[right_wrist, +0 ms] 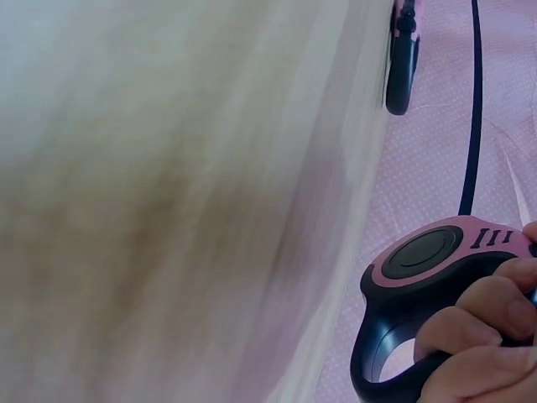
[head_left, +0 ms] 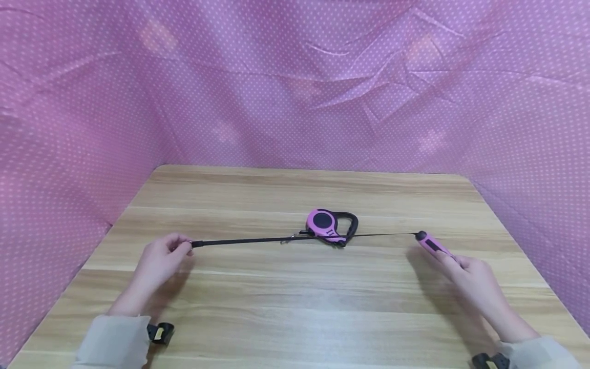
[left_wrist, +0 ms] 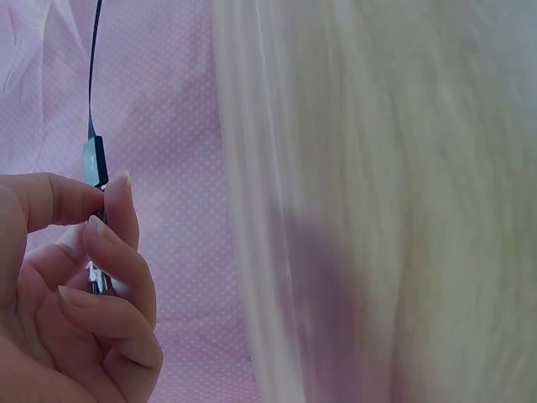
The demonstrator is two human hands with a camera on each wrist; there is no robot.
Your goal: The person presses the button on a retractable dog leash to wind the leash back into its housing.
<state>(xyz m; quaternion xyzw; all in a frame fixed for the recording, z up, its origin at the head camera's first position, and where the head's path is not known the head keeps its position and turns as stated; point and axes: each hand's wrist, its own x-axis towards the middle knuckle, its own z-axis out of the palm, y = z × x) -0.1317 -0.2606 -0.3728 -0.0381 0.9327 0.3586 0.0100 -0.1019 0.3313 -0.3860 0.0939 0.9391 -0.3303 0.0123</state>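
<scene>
A black strap (head_left: 249,241) runs taut across the head view between my two hands. At its left end my left hand (head_left: 159,261) pinches the metal clip (left_wrist: 100,281) between thumb and fingers; the fingers hide part of it. My right hand (head_left: 475,282) grips a pink and black retractable dog leash (head_left: 433,243), from which the strap comes out. In the right wrist view, fingers curl round the black loop handle (right_wrist: 382,336). A second pink and black retractable leash (head_left: 322,220) lies on the table, its clip (head_left: 289,239) to the left. The strap crosses over it in the head view.
Everything is over a light wood-grain table (head_left: 276,318). Pink polka-dot cloth (head_left: 295,102) hangs behind the table and along both sides. A small black device (head_left: 160,333) is worn at the left wrist, and another (head_left: 490,360) at the right.
</scene>
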